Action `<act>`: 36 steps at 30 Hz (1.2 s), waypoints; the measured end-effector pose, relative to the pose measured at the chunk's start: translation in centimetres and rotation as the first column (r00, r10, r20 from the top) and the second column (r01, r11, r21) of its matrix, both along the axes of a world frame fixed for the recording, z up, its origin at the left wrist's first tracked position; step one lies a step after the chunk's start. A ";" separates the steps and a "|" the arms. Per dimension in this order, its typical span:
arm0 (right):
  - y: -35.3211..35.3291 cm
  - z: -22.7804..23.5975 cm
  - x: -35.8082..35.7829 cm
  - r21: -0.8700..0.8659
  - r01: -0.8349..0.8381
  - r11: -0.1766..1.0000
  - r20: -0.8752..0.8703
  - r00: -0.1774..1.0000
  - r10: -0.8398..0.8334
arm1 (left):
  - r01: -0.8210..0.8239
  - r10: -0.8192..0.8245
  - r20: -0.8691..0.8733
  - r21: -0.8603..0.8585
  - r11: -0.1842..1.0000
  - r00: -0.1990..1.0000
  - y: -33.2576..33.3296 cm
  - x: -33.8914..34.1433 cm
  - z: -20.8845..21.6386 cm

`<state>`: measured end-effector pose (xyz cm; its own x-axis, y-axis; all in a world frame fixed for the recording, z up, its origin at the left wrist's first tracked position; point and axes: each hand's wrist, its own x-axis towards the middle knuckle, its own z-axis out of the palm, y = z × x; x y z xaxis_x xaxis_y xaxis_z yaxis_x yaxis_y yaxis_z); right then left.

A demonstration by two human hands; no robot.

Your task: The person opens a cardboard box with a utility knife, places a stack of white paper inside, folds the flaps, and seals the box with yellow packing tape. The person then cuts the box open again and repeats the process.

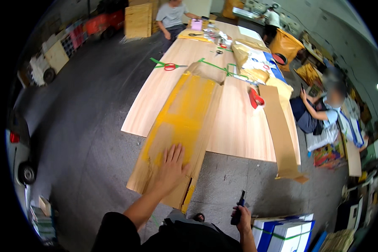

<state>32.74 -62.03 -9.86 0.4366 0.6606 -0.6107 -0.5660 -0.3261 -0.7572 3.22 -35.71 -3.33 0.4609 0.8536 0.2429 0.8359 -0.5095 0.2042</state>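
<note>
A long flat cardboard package with wide yellow tape across its top lies on the wooden table, its near end jutting past the front edge toward me. My left hand rests flat on that near end, fingers stretched out. At the lower right, my right hand grips a dark utility knife, its blade pointing up and away from the package. Along the table's right side lies a long cardboard strip, its near end hanging over the edge. A red tape dispenser sits beside the strip.
Red-handled scissors and green strapping lie farther up the table. A crumpled sack covers the far right. Strapped white-and-blue boxes stand near my right arm. One person is at the far left; another sits at right.
</note>
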 end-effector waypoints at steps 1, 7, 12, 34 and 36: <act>2.5 2.1 -0.8 0.076 -0.122 0.990 0.042 0.992 0.120 | -0.034 0.035 0.021 -0.016 0.999 0.999 -1.3 -0.6 -1.0; 15.5 11.4 -6.5 0.038 -0.804 0.594 0.315 0.573 0.756 | -0.127 0.131 0.084 -0.048 0.991 0.988 -4.6 -2.2 -3.8; 21.4 14.0 -9.1 -0.203 -0.942 0.267 0.758 0.021 0.652 | -0.284 0.309 0.248 -0.130 0.950 0.918 -5.2 -3.0 -1.6; 30.7 16.0 -18.5 -0.556 -0.811 -0.182 0.768 -0.585 0.261 | -0.203 0.597 0.497 -0.847 0.491 -0.629 -11.4 -3.3 -4.6; 30.8 16.3 -19.5 -0.595 -0.780 -0.194 0.735 -0.626 0.261 | -0.267 0.625 0.587 -0.802 0.534 -0.515 -11.8 -3.5 -3.9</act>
<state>13.29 -31.22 6.46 -0.7805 0.5635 -0.2707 0.6182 0.6314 -0.4681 -0.25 -47.54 -7.19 -0.6631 0.6052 -0.4405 -0.4606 0.1341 0.8774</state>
